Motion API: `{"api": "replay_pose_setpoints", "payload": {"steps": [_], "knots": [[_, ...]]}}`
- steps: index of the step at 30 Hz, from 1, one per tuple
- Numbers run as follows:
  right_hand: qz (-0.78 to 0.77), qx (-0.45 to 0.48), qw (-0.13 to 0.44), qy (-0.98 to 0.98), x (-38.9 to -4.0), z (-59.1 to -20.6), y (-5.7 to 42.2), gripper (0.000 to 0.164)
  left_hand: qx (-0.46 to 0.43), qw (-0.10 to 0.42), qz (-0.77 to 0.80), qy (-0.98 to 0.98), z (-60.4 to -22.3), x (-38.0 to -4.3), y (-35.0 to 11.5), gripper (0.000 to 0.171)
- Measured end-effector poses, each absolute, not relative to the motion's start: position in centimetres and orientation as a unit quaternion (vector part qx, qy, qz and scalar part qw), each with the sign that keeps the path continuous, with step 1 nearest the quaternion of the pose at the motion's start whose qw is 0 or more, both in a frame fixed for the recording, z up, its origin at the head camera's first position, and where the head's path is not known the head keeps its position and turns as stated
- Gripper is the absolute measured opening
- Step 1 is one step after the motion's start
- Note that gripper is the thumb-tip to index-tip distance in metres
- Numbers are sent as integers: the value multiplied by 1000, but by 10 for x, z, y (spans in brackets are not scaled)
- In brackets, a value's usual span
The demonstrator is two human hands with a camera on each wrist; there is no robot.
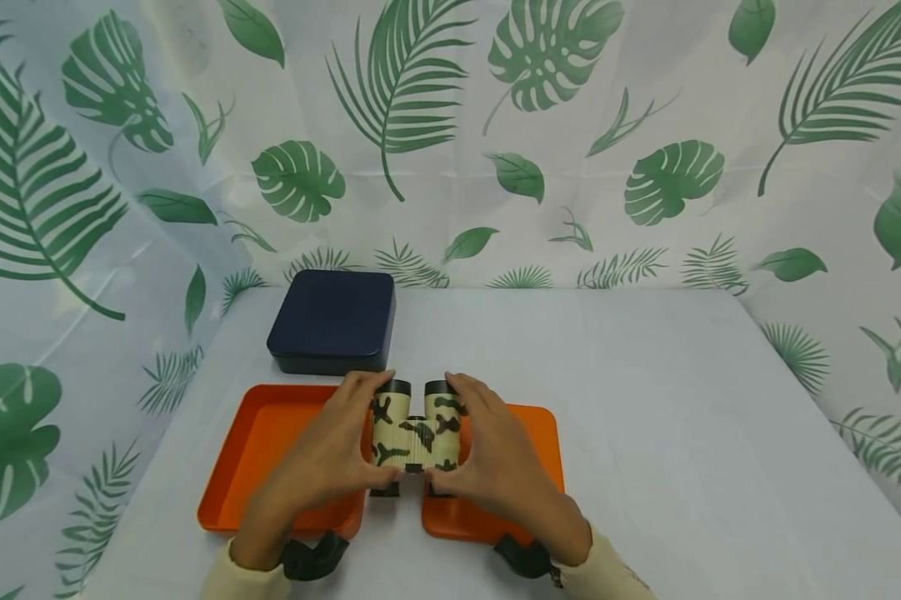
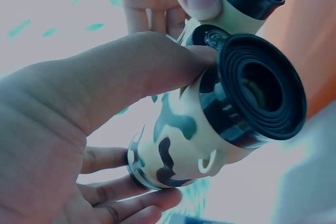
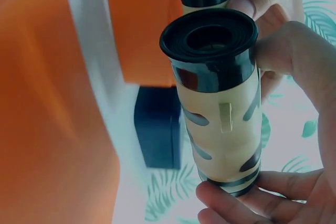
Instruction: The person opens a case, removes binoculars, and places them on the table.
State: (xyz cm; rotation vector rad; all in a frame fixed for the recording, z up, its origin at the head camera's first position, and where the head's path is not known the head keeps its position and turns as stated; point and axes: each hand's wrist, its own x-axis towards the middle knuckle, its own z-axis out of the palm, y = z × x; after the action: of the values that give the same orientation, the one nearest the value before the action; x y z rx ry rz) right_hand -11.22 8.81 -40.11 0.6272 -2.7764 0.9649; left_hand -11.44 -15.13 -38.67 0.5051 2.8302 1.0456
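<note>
A pair of camouflage binoculars (image 1: pixel 416 437), cream with dark green patches and black ends, is held between both hands above the table. My left hand (image 1: pixel 330 442) grips the left barrel, its thumb near the eyepiece (image 2: pixel 262 90) and its fingertips at the far end. On the other barrel, my right hand (image 1: pixel 498 450) has its thumb by the eyepiece (image 3: pixel 210 43) and fingers around the far end. A small strap loop (image 2: pixel 211 162) shows on the left barrel's side. Both eyepieces point back toward the person.
An orange tray (image 1: pixel 228 450) lies at the left, partly behind the left forearm. Under the right hand is an orange tray-like piece (image 1: pixel 543 425). A dark blue lidded box (image 1: pixel 333 317) stands behind the left tray. Leaf-printed cloth (image 1: pixel 570 192) surrounds the white table (image 1: pixel 683 433).
</note>
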Motion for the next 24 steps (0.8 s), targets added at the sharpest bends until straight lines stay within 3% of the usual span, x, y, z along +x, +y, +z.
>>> {"api": "replay_pose_setpoints", "payload": {"steps": [12,24], "knots": [[330,174,58,-926,-103,-408,135,114,202,28,359,911,-400,-119,-106,115],[316,154,61,-934,-93,-414,176,112,227,54,382,894,-410,-122,-64,112]]}}
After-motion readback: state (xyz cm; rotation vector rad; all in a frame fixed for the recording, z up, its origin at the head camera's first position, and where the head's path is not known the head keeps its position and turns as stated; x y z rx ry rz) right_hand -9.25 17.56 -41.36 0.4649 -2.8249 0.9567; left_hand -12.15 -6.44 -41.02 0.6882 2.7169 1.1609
